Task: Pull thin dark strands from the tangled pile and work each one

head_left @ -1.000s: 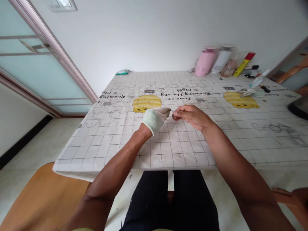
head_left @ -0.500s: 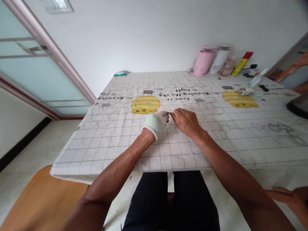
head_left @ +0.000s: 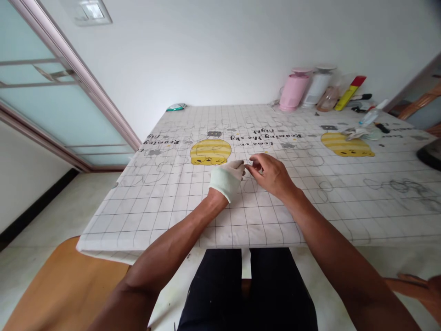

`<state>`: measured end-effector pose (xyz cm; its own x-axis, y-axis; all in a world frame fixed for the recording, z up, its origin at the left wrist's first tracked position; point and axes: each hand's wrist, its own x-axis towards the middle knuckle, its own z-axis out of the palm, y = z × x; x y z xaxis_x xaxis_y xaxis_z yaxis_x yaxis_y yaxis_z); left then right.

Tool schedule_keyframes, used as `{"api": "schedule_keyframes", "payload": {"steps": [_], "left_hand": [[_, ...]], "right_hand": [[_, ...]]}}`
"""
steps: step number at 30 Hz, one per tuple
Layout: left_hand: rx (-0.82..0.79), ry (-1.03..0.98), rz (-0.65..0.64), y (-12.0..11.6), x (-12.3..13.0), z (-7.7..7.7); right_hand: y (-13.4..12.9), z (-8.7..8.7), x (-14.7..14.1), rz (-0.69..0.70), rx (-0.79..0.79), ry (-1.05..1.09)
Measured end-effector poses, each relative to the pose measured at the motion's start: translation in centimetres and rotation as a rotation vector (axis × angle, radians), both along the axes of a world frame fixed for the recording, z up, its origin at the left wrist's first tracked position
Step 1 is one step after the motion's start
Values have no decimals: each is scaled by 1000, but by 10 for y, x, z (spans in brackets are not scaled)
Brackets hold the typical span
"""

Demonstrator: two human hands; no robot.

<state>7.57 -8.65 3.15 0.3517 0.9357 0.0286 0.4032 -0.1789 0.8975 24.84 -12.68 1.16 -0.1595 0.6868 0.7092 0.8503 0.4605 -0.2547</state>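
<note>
My left hand (head_left: pixel 228 177) wears a pale green-white glove and is closed in a pinch above the table; what it holds is too small to make out. Just right of it is my bare right hand (head_left: pixel 270 174), its thumb pointing at the gloved fingertips and its index finger lifted apart from the thumb. Nothing can be made out between those right fingers. Beneath both hands lies a white checked tablecloth (head_left: pixel 172 202) with yellow balloon-bear prints and lettering. Thin dark strands (head_left: pixel 403 186) lie tangled on the cloth at the right.
Along the wall stand a pink device (head_left: pixel 294 91), a white device (head_left: pixel 317 87), a clear bottle (head_left: pixel 328 99) and a yellow-red box (head_left: pixel 349 94). A green packet (head_left: pixel 176 107) rests at the far left corner. A wooden seat (head_left: pixel 69 285) is at the lower left.
My right index finger has lifted away from the thumb, opening the earlier pinch. My gloved left hand stays closed. The whole view has shifted slightly.
</note>
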Motion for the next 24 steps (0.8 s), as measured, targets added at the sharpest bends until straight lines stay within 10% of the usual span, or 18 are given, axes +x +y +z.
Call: {"api": "schedule_keyframes", "payload": {"steps": [12,24], "left_hand": [[-39,-99,16,-11,-1,10],[-113,-239,100,-1,1,6]], "right_hand": [[-6,-1,7,151,104,163],[-24,24,7,199,-383,487]]}}
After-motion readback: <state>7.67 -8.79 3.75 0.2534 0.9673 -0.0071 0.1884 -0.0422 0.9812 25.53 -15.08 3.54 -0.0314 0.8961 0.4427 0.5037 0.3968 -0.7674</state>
